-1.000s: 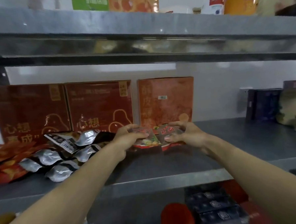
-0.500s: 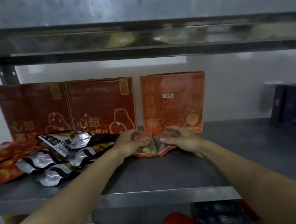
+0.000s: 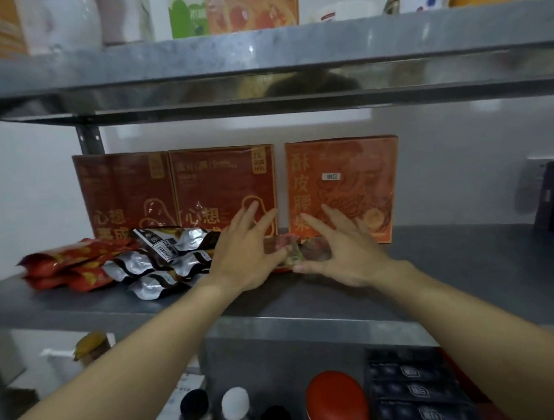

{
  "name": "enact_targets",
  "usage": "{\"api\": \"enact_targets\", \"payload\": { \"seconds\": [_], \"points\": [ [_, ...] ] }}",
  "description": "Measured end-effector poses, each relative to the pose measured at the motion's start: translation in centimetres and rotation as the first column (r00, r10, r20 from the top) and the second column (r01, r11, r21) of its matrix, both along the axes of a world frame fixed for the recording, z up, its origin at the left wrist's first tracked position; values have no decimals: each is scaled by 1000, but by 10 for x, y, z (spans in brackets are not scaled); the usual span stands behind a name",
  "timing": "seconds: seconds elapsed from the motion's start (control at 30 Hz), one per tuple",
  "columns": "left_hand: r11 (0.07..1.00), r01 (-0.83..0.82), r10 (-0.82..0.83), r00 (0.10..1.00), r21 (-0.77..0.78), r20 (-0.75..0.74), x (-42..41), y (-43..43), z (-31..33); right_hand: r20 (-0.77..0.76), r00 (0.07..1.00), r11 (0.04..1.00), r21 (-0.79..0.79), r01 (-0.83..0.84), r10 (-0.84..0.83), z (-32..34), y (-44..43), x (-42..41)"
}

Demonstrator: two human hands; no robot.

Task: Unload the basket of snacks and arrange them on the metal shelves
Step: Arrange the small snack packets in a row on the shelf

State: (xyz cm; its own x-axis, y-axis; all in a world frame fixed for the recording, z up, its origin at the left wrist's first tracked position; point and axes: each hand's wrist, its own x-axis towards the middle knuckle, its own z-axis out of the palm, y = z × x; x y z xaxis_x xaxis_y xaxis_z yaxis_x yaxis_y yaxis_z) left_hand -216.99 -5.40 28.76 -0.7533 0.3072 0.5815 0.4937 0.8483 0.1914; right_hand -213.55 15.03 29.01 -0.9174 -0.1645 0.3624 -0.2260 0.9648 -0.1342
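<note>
Both hands have given up the curled hold of half a second ago: the left hand [image 3: 246, 256] and the right hand [image 3: 345, 254] now spread straight fingers wide above the small snack packets [image 3: 306, 251], and only the thumbs touch them. The middle metal shelf [image 3: 464, 264] carries all of this, and the upper shelf [image 3: 261, 50] spans above it. Two dark red boxes [image 3: 223, 187] stand upright side by side against the back wall, with an orange box [image 3: 343, 180] just to their right. Left of the hands, silver-and-black pouches [image 3: 163, 264] lie overlapping in a heap, with red pouches [image 3: 63, 262] beside them at the far left. Below the shelf sits a red-lidded jar [image 3: 335, 396]. The small snack packets lie on the middle shelf between the two hands, just in front of the gap between the boxes.
</note>
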Motion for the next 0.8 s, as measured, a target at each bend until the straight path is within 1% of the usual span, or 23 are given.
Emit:
{"api": "enact_targets", "payload": {
  "seconds": [0.07,0.17,0.3,0.47,0.7,0.8],
  "points": [
    [1000,-19,19,999,-3,-51,17,-10,5,-29,999,999,27,-36,36,4,-14,11],
    [1000,-14,15,998,23,-61,42,-37,8,-62,994,996,-11,-92,91,10,-40,30],
    [996,-64,70,993,61,-99,76,-99,7,-83,986,989,-28,-149,146,15,-96,57],
    [983,-140,155,979,118,-130,127,-211,-6,-129,954,958,-58,-281,272,8,-214,90],
    [938,-344,346,931,41,-117,198,-379,-31,-91,876,875,-66,-479,473,-16,-393,125],
    [901,-431,434,895,49,-100,217,-442,-41,-72,834,832,-64,-551,547,-25,-459,125]
  ]
}}
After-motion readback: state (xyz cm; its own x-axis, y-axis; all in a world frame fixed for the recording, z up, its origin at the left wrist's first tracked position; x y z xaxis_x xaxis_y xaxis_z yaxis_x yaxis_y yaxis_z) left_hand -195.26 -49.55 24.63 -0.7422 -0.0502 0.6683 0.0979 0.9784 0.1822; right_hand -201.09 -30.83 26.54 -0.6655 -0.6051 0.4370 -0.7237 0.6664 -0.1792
